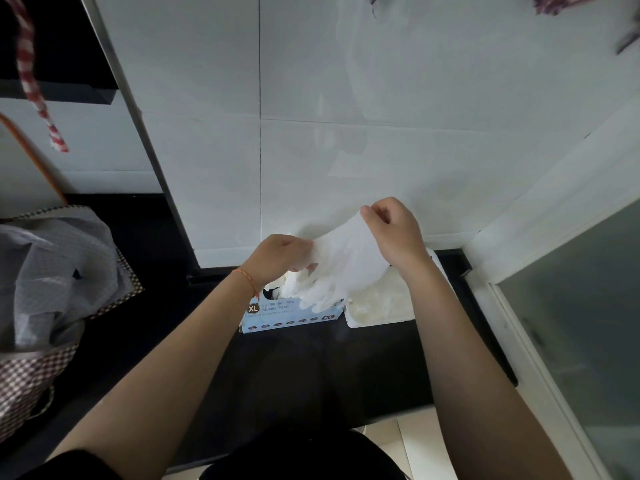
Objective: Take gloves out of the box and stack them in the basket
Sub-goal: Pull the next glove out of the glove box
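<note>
Gripping thin, limp white glove (pixel 343 261)

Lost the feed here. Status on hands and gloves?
Both hands, left and right, pinching one white thin glove. Held over blue cardboard glove box and white basket. Nothing blocking.

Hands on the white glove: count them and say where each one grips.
2. The left hand holds the white glove by its left side above the box; the right hand pinches its upper edge.
</note>
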`<state>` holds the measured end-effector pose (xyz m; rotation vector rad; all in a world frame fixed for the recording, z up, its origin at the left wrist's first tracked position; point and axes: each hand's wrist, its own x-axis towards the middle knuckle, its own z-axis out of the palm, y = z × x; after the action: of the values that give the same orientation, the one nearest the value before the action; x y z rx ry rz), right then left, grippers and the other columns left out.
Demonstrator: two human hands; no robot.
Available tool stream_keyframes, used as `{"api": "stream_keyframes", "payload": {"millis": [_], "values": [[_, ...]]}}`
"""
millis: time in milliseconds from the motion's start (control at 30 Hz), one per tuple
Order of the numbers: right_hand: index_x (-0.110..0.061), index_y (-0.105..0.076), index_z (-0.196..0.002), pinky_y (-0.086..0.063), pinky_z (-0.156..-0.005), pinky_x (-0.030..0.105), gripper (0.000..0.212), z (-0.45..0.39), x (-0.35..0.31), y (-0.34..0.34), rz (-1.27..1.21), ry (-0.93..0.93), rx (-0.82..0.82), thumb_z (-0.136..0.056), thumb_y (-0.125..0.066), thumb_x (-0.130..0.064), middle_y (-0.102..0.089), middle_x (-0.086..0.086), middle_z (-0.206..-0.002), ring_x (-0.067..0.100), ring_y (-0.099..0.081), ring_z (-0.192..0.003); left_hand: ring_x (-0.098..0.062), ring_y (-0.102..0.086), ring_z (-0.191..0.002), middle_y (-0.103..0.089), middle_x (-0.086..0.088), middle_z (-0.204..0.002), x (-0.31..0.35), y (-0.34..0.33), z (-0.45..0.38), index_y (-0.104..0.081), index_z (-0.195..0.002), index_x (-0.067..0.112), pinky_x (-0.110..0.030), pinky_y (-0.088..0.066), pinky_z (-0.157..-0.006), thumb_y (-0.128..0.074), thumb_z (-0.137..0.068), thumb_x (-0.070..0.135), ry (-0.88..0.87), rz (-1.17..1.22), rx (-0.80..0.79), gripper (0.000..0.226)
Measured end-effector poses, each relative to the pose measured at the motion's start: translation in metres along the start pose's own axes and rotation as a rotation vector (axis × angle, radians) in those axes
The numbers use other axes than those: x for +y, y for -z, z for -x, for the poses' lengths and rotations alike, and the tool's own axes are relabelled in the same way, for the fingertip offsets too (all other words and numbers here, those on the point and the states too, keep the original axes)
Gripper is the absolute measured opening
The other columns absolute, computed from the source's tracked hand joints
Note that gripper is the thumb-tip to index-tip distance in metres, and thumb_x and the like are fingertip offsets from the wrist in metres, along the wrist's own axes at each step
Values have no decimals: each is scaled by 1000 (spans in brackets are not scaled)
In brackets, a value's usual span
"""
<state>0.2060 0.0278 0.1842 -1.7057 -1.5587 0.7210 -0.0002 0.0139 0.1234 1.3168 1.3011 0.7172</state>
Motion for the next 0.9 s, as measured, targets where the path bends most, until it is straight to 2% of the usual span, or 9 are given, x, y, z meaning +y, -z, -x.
{"api": "stream_keyframes", "payload": {"millis": [100, 200, 333, 500, 600, 667, 700, 800, 900], "values": [[-11, -58, -91, -37, -60, 9, 19, 2, -4, -2, -9, 56, -44, -94, -62, -29, -54, -8, -77, 5, -49, -69, -12, -66, -86, -74, -5, -96, 2, -6, 0, -75, -94, 11, -30, -53, -90, -66, -88, 25, -36, 81, -51, 18], [-13, -57, -89, -37, -58, 9, 18, 4, -7, -5, -17, 83, -98, -94, -64, -29, -51, -9, -73, 3, -47, -64, -10, -68, -82, -74, 0, -92, 9, -19, -3, -72, -100, 19, -21, -53, -78, -78, -81, 25, -75, 9, -123, 21], [-13, -54, -87, -35, -56, 10, 21, 1, -4, 3, 9, 90, -69, -95, -62, -31, -48, -10, -70, 3, -44, -61, -10, -49, -60, -56, 2, -67, 3, -28, -12, -65, -73, 10, -19, -41, -59, -73, -85, 23, -67, -96, -83, 19], [-11, -48, -84, -34, -55, 12, 30, -7, 15, 20, 66, 30, -18, -98, -55, -36, -47, -7, -72, 7, -42, -63, -14, -51, -76, -56, -3, -77, -12, -23, -17, -67, -80, -2, -30, -43, -78, -68, -73, 37, 18, 84, -50, 40], [-10, -51, -88, -35, -56, 21, 32, -10, 29, 22, 44, -75, -53, -99, -52, -41, -48, -5, -74, 10, -44, -65, -19, -59, -84, -59, -11, -86, -18, -22, -21, -63, -88, -11, -36, -51, -87, -71, -77, 31, 3, 321, -64, 44], [-12, -51, -82, -31, -50, 25, 36, -12, 45, 20, -120, -229, -81, -97, -54, -45, -44, -4, -65, 11, -41, -54, -17, -61, -75, -57, -9, -78, -17, -26, -26, -62, -81, -2, -28, -56, -75, -66, -89, 15, 34, 489, -88, 19], [-11, -52, -79, -31, -51, 24, 40, -13, 55, 19, -231, -322, -114, -93, -58, -48, -42, -1, -61, 13, -41, -51, -14, -58, -66, -56, -4, -71, -16, -30, -29, -60, -74, 7, -23, -53, -65, -63, -92, 12, 70, 528, -87, 18], [-3, -64, -86, -36, -70, 37, 57, -11, 89, 15, -489, -512, -216, -71, -79, -56, -52, 10, -81, 23, -46, -74, -9, -47, -51, -57, 3, -62, -18, -44, -40, -57, -70, 16, -17, -40, -50, -62, -94, 19, 164, 434, -72, 24], [-10, -61, -98, -40, -71, 35, 23, -9, 113, 14, -560, -591, -227, -86, -74, -24, -56, 12, -82, 24, -48, -74, -11, -49, -56, -62, 2, -68, -24, -59, -58, -57, -81, 13, -17, -42, -52, -60, -95, 21, 238, 205, -13, 16]]}}
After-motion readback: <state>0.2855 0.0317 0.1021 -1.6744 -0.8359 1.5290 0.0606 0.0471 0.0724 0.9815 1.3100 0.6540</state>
